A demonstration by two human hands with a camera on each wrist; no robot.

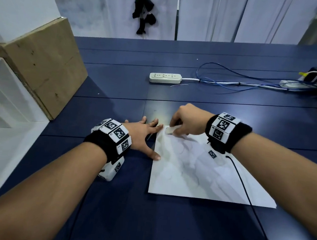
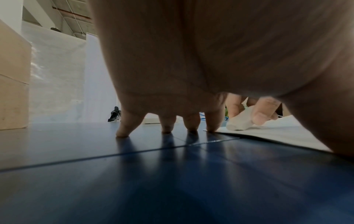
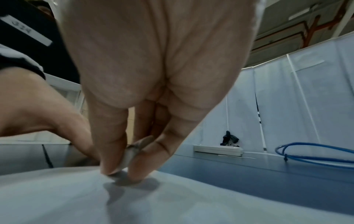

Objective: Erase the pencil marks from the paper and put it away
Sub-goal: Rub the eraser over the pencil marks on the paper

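Right hand [image 1: 187, 120] pinches the white eraser [image 1: 170, 130] on the paper's [image 1: 202, 173] far-left corner; left hand [image 1: 143, 135] lies spread, fingertips pinning the paper's left edge to the blue tabletop [image 1: 117, 101]. Short strokes toward that anchored edge should avoid creasing

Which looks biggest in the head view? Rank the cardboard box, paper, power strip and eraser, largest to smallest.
1. Paper and cardboard box: alike in apparent size; the paper lies nearer, so no ranking between them.
2. Power strip.
3. Eraser, partly hidden by the right hand.
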